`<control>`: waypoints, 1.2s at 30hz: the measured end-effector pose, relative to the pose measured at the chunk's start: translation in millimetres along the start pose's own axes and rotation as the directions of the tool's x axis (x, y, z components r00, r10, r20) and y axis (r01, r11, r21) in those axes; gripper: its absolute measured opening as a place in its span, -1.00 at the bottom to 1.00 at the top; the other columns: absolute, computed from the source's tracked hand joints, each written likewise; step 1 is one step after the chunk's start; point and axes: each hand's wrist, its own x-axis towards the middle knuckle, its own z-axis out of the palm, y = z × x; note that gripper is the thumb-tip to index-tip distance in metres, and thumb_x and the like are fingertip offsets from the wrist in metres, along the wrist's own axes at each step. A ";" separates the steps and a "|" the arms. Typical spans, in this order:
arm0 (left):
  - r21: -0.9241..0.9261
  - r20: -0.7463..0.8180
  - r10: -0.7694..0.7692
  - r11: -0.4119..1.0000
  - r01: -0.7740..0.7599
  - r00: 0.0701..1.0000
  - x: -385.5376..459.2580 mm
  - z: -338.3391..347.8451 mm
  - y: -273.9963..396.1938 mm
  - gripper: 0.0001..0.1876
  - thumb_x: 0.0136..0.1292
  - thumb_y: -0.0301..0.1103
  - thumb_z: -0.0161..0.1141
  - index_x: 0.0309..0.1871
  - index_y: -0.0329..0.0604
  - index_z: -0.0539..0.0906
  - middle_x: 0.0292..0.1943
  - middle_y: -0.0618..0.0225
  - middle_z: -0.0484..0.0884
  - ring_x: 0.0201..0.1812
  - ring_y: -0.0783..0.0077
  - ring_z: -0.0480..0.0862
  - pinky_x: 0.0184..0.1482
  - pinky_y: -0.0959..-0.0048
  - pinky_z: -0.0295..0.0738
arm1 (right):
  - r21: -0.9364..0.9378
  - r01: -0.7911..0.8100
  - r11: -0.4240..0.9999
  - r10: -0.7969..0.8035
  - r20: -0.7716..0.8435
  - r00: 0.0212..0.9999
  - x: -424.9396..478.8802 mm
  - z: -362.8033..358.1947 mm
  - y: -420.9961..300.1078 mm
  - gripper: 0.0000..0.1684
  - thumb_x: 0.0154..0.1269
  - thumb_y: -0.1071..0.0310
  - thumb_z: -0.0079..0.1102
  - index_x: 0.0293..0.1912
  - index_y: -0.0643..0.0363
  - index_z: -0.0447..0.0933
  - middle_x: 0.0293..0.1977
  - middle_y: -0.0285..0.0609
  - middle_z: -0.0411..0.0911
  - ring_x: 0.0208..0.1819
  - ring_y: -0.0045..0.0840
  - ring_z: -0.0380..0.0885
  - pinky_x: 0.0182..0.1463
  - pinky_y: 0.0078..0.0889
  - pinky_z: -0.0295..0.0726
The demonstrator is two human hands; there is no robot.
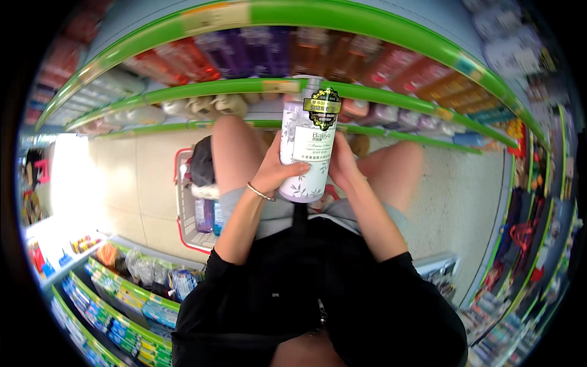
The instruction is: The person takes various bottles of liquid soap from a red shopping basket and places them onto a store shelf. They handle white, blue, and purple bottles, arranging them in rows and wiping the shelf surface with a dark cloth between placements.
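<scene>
Both my hands hold a white and lilac pump bottle of body soap [302,174] upright in front of my lap. My left hand [275,167] grips its left side, the thumb lying across the front below the label. Against the right side rests my right hand [341,160], its fingers partly hidden behind the bottle. A black and gold tag [323,109] with writing hangs at the neck, below the grey pump. Leaf patterns cover the bottle's front.
Green-edged shelves [380,32] with rows of coloured bottles [268,50] stand ahead. A grey basket with a red rim [181,229] sits on the floor at my left, holding bottles and a dark item. More stocked shelves [133,293] stand behind-left and to the right [518,220].
</scene>
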 end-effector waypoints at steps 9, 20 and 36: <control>-0.081 0.113 -0.273 0.956 0.283 0.955 24.2 25.5 -70.9 -0.21 -0.02 -0.39 0.27 0.29 -0.23 0.12 0.09 0.19 0.43 0.11 0.32 0.44 0.15 0.34 0.35 | 0.317 -0.116 0.941 0.013 0.308 0.951 -2.4 -55.3 4.3 -0.28 0.32 -0.12 -0.47 0.16 0.26 0.30 0.02 0.10 0.44 -0.07 -0.19 0.53 -0.01 -0.17 0.55; 0.701 -0.145 0.054 0.711 0.064 0.988 37.2 -1.4 -81.9 -0.33 0.18 0.02 0.05 0.24 -0.28 0.29 0.17 0.05 0.13 0.26 0.10 -0.01 0.32 0.23 -0.12 | 0.331 -0.171 0.928 0.151 0.086 0.985 3.5 -43.9 -1.5 -0.14 0.26 -0.39 -0.50 0.10 0.13 0.37 -0.03 -0.07 0.50 -0.04 -0.30 0.52 0.06 -0.17 0.50; 0.383 -0.272 -0.126 0.895 0.227 0.954 51.4 -4.3 -81.3 -0.39 0.17 -0.07 0.18 0.14 -0.37 0.33 -0.07 0.11 0.54 -0.11 0.31 0.60 -0.09 0.43 0.48 | -0.137 -0.042 0.990 0.017 -0.176 0.984 -17.7 -38.1 -10.6 -0.10 0.24 -0.38 -0.36 0.33 0.08 0.05 0.16 -0.09 0.26 0.05 -0.40 0.34 0.12 -0.27 0.29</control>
